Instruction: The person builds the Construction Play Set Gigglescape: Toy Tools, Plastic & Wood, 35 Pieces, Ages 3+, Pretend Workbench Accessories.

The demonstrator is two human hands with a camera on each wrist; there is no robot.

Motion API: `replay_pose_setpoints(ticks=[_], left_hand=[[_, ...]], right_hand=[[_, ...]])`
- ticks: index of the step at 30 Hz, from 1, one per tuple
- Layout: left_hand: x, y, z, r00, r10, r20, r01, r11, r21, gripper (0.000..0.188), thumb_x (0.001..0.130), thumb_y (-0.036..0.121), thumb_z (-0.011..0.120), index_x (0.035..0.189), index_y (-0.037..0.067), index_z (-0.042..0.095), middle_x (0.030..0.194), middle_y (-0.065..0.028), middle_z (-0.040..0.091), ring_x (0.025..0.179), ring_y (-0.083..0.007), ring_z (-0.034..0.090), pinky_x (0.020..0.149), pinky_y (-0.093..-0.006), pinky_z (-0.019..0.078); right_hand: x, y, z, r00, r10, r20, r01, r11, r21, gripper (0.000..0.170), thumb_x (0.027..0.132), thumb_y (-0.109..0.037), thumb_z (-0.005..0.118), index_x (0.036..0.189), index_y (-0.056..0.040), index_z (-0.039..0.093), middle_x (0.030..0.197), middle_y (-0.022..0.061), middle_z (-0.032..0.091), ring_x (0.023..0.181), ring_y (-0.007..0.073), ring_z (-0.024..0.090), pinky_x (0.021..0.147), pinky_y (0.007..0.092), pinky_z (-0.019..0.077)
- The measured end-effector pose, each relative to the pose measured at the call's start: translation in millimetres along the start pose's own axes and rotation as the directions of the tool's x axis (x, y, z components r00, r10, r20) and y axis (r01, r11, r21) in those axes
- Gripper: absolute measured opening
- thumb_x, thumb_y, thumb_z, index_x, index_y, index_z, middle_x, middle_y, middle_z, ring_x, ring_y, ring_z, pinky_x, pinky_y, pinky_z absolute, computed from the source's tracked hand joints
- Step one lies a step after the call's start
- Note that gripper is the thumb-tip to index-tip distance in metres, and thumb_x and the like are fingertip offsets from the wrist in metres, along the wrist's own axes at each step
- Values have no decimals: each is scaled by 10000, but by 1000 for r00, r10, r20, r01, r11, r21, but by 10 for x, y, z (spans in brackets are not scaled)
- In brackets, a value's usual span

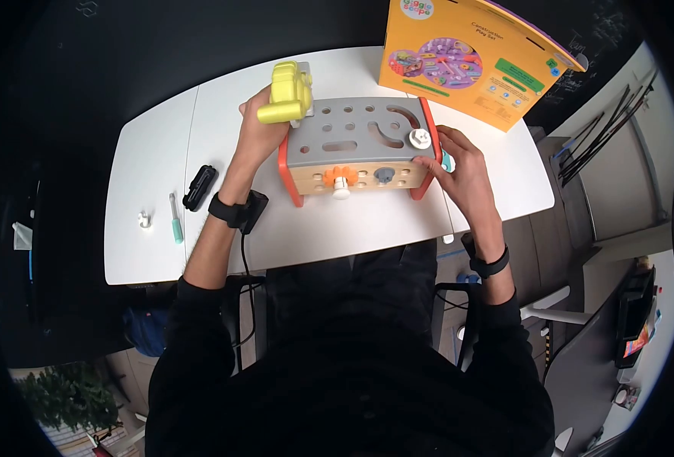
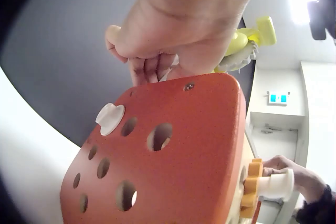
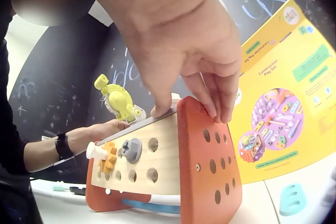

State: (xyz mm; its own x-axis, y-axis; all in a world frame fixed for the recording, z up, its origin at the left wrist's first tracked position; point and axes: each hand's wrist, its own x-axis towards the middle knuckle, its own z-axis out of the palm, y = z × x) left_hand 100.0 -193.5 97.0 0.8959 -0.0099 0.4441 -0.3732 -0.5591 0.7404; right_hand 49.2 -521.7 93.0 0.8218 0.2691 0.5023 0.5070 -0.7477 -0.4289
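Observation:
A toy workbench (image 1: 363, 129) with a grey perforated top and red side panels stands before me. My left hand (image 1: 259, 137) is at its left end, fingers bent at the upper edge of the red panel (image 2: 194, 119), partly hidden there. Close beside this hand, a yellow toy circular saw (image 1: 287, 91) rises above the grey top. My right hand (image 1: 466, 171) grips the right end, thumb at the front top edge and fingers over the right panel (image 3: 205, 155). On the front sit an orange gear (image 3: 108, 157) with a white bolt and a grey bolt (image 3: 132, 150). A white nut (image 1: 420, 138) lies near my right thumb.
A yellow-orange play set box (image 1: 458, 65) stands at the back right of the white table (image 1: 154, 145). To the left lie a black case-like object (image 1: 200, 187), a teal-handled screwdriver (image 1: 175, 221) and a small white piece (image 1: 144, 220). A teal piece (image 3: 292, 199) lies right of the bench.

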Motion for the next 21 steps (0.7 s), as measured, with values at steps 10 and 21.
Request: replay_pose_setpoints(ticks=[10, 21], left_hand=[[-125, -119, 65, 988, 148, -35, -144, 986, 79, 340, 755, -166, 542, 1038, -15, 654, 1003, -142, 705, 950, -303, 697, 873, -367, 542], [-178, -224, 163, 999, -46, -11, 47, 993, 108, 411, 806, -135, 532, 1197, -10, 556, 1120, -186, 656, 1052, -363, 642, 915, -403, 509]], right_hand=[[-7, 25, 87, 1000, -2, -15, 2, 1000, 14, 449, 801, -317, 784, 1037, 55, 698, 1135, 210, 666, 832, 355, 699, 749, 399, 570], [-161, 407, -75, 986, 141, 87, -142, 990, 8, 487, 759, -310, 822, 1061, 52, 700, 1111, 205, 683, 893, 322, 698, 751, 384, 568]])
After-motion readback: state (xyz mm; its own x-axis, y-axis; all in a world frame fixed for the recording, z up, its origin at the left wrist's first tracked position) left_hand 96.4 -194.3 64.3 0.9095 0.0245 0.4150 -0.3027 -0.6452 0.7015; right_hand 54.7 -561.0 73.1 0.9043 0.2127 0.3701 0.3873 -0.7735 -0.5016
